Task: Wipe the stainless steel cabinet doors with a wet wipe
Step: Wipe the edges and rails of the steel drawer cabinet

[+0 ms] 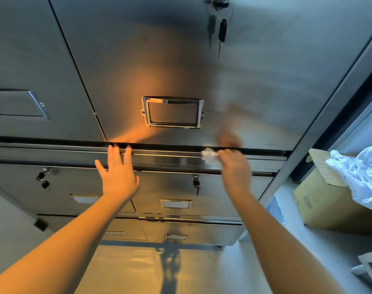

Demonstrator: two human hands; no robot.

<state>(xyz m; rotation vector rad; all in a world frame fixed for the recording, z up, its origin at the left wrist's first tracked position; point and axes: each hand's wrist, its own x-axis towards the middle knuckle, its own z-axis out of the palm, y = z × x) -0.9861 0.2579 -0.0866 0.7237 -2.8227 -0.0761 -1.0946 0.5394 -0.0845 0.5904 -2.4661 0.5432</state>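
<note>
The left hand [117, 175] lies flat, fingers straight, against the cabinet door's [181, 66] bottom edge; the blurred right hand [234, 166] pinches a wet wipe [208, 155] there.

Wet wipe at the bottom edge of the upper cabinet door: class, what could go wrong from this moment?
1. The right hand pinches only a small wad of wet wipe; it might slip out along the door edge.
2. Left hand fingers reach the dark gap under the door and could get caught there.
3. A higher stroke could knock the hanging keys.
</note>
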